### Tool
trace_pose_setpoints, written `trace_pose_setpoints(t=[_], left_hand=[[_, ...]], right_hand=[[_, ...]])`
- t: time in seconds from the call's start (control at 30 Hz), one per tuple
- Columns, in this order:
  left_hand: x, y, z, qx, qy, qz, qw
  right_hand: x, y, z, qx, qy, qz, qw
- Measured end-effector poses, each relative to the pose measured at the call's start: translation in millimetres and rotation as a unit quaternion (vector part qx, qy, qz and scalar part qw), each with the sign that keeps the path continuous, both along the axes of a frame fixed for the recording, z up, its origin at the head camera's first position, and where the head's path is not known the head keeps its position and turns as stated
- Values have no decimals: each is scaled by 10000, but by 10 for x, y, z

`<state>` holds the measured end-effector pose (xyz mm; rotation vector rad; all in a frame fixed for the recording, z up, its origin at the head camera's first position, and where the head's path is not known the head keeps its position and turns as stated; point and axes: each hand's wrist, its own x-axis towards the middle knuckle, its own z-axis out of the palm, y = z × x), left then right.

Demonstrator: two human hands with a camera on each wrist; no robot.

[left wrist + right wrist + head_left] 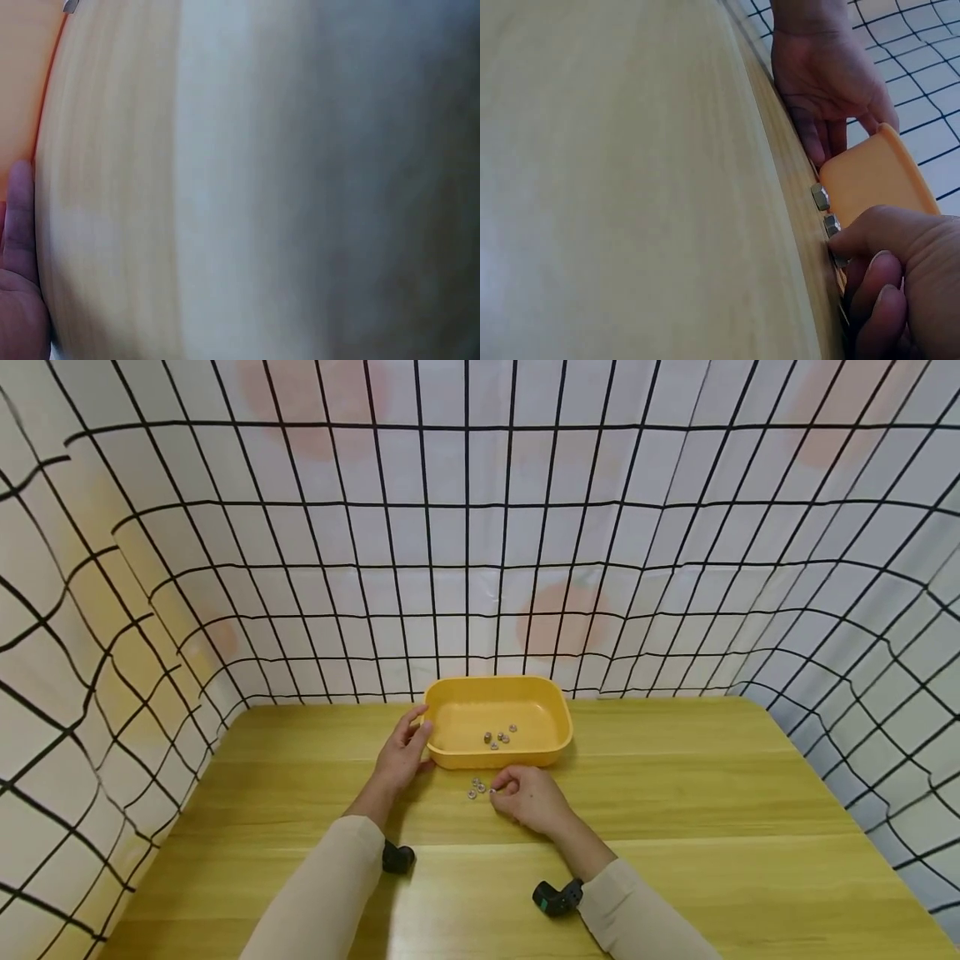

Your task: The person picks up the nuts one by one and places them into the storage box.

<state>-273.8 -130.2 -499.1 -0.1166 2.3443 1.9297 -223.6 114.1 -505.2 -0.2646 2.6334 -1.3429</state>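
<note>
A yellow plastic tray [536, 758] stands at the back of the wooden table, with several small metal nuts [506, 739] lying on its floor. My left hand [399, 758] holds the tray by its left end, the thumb at the rim and other fingers along the outer wall. In front of the tray, several hex nuts [472, 794] lie close together on the table. Just right of them, my right hand [532, 800] pinches a nut at its fingertips, low over the table; the right wrist view shows curled fingers and a nut [832, 224] beside them.
The wooden table [675, 835] extends to both sides and toward me. Behind it and along both sides stands a black wire grid [467, 506] over pale sheeting. A dark wrist camera [557, 898] sits at my right cuff, another [398, 858] at my left.
</note>
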Motion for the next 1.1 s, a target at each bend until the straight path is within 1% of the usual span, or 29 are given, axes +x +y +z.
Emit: trace_pose_setpoints(t=[0.13, 0.27, 0.53, 0.6, 0.7, 0.87, 1.03, 1.1], left_hand=[[18, -8, 21, 28, 13, -69, 10000], [19, -11, 26, 41, 12, -80, 10000], [23, -3, 25, -37, 5, -38, 10000], [23, -4, 26, -36, 6, -12, 10000], [23, 4, 19, -26, 31, 15, 10000], [28, 13, 20, -47, 16, -10, 10000], [21, 9, 12, 17, -12, 9, 10000], [19, 3, 5, 32, -29, -8, 10000]], right_hand=[[-1, 15, -3, -139, -77, -18, 9999], [-3, 12, -1, -165, -152, -80, 9997], [10, 16, -30, 20, 233, -48, 9997], [18, 22, -34, -114, 274, 2, 9996], [41, 45, -38, -504, 212, 48, 9985], [86, 99, -27, -1118, 81, 41, 9937], [126, 124, 13, -1514, -119, -19, 9884], [150, 124, 40, -1546, -112, -120, 9878]])
